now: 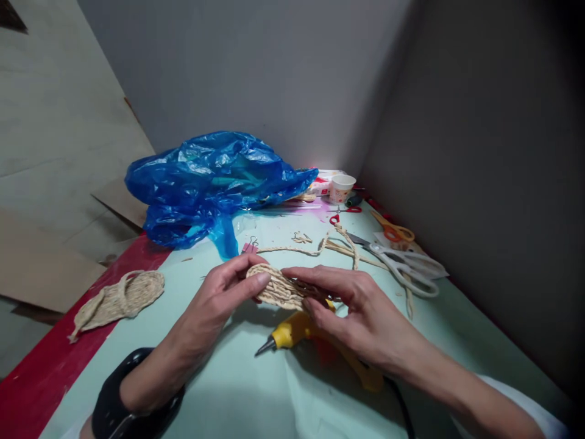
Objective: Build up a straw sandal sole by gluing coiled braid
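Note:
Both hands hold a small woven straw sole (pixel 276 286) just above the pale green table (pixel 237 402). My left hand (pixel 219 299) pinches its rounded left end, thumb on top. My right hand (pixel 356 311) grips its right end with fingers closed over it. A loose straw braid (pixel 320 247) trails from the far side across the table. Directly under the hands lies a yellow glue gun (pixel 292 332), nozzle pointing left.
A finished straw sandal (pixel 119 300) lies at the left on the red table edge (pixel 41 378). A crumpled blue plastic bag (pixel 205 183) fills the back. White scissors (pixel 406 265), orange scissors (pixel 395 231), red scissors (pixel 345 211), a paper cup (pixel 342 187) and a pink clip (pixel 249 246) sit by the grey walls.

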Demonstrator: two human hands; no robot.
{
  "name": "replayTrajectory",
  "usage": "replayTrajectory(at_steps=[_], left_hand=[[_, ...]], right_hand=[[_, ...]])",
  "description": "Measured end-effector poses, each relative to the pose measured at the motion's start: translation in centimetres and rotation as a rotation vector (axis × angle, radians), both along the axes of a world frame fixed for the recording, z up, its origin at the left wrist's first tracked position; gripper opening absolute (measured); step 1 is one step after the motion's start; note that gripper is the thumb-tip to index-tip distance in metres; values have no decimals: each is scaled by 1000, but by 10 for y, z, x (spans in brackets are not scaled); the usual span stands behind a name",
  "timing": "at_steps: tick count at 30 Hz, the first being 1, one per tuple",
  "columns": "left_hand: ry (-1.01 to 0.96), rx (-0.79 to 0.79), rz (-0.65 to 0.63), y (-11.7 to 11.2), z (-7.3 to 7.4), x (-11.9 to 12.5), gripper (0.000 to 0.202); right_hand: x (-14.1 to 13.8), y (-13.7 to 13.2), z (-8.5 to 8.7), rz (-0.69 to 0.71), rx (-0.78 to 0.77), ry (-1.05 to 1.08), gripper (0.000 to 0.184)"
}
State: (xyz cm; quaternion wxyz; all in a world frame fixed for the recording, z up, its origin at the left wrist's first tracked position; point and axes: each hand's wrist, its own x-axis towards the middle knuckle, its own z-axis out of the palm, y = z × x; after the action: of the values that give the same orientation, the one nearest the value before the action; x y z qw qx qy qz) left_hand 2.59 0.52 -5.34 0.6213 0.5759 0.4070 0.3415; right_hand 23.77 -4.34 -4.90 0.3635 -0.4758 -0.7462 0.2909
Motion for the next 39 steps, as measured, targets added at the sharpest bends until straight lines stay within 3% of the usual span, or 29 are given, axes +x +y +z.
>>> replayTrajectory(at_steps=[5, 17, 22, 25, 27, 29, 35, 39], left_hand=[[-32, -68, 55, -1, -1, 3, 18], [63, 32, 100, 0, -10, 3, 17], [-21, -53, 121, 0, -12, 7, 12], [-106, -143, 113, 2, -9, 6, 30], [-141, -151, 183, 6, -8, 4, 46], [-131, -73, 306, 13, -11, 1, 46], [-104, 149, 543, 33, -19, -13, 15], [-127, 212, 580, 33, -6, -19, 7]], right_hand=[[-2, 0, -1, 37, 2, 28, 53], [-8, 0, -6, 78, -18, 12, 44], [-9, 0, -9, 79, -65, 14, 40], [-7, 2, -10, 56, -94, 36, 42], [-6, 4, -11, -3, -127, 46, 45], [-5, 7, -12, -76, -154, 50, 47], [5, 21, -19, -180, -147, -36, 45], [14, 36, -28, -117, -186, -147, 40]])
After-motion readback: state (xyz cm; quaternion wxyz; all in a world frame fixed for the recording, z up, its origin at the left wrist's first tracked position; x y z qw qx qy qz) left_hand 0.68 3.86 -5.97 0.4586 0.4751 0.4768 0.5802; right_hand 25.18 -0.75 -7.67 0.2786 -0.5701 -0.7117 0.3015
